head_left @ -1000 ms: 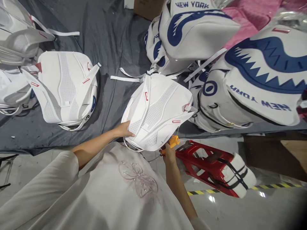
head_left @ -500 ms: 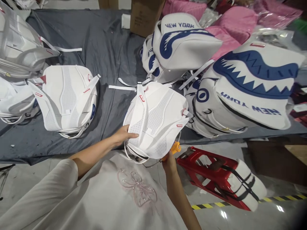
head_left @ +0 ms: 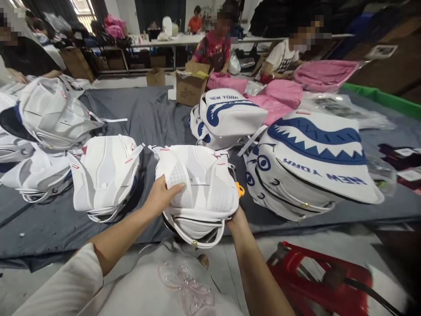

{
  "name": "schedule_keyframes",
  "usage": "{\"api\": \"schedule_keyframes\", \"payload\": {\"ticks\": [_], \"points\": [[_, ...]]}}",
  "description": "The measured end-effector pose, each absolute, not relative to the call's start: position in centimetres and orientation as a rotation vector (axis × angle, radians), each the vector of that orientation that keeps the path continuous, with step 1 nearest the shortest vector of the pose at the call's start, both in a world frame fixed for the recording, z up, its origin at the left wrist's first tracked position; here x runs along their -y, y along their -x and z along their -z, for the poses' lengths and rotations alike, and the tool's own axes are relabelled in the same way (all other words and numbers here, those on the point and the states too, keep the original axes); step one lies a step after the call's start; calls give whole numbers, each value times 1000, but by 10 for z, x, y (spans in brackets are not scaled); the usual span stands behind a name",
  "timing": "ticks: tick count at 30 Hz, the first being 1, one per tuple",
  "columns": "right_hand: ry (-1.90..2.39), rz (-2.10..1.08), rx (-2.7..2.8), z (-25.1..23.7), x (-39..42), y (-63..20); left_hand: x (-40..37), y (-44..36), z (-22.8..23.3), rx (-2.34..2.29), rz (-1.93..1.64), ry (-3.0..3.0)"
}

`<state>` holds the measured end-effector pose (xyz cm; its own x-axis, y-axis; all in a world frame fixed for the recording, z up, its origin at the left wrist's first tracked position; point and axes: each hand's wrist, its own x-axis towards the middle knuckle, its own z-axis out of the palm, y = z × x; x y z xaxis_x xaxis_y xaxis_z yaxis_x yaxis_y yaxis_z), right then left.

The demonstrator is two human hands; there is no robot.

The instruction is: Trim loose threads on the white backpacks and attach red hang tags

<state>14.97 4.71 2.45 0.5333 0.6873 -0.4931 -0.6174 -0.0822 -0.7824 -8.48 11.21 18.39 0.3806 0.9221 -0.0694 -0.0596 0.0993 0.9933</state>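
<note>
A white backpack (head_left: pixel 197 188) is before me at the table's front edge, its straps and padded back panel facing up and its top handle towards me. My left hand (head_left: pixel 161 195) grips its left side, thumb on top of a shoulder strap and fingers partly hidden. At the lower right corner, my right hand (head_left: pixel 235 217) is closed against the bag, most of its fingers hidden behind it. An orange plastic tool (head_left: pixel 240 190) with a hole in it sticks out above that hand; its exact kind is not clear.
Another white backpack (head_left: pixel 107 175) lies to the left, with several more beyond it. White-and-blue shark-mouth backpacks (head_left: pixel 315 149) are stacked at right. Pink bags (head_left: pixel 283 92) and a cardboard box (head_left: pixel 189 87) are further back. A red stool (head_left: pixel 322 276) stands on the floor. Several people work beyond.
My view has tilted up, bringing the people and room into sight. The backpack has turned so its handle points straight at me; both hands remain on its sides.
</note>
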Motion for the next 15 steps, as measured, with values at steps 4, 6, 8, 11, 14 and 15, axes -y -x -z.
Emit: {"api": "schedule_keyframes", "payload": {"ticks": [4,6,8,11,14,15], "points": [[1195,-1137,10,-22,-53,-142,-129,89,-172,-792,-687,-1494],[1189,-1155,-13,-26,-54,-145,-133,90,-165,-711,-556,-1459],[1223,-1162,14,-35,-58,-152,-137,86,-160,-718,-586,-1337],[1376,-1105,77,-48,-63,-171,-147,70,-168,-783,-854,-1057],[1524,-921,162,-50,-62,-189,-163,51,-191,-768,-1105,-844],[1539,-870,228,-48,-58,-194,-168,46,-199,-754,-1147,-801]]}}
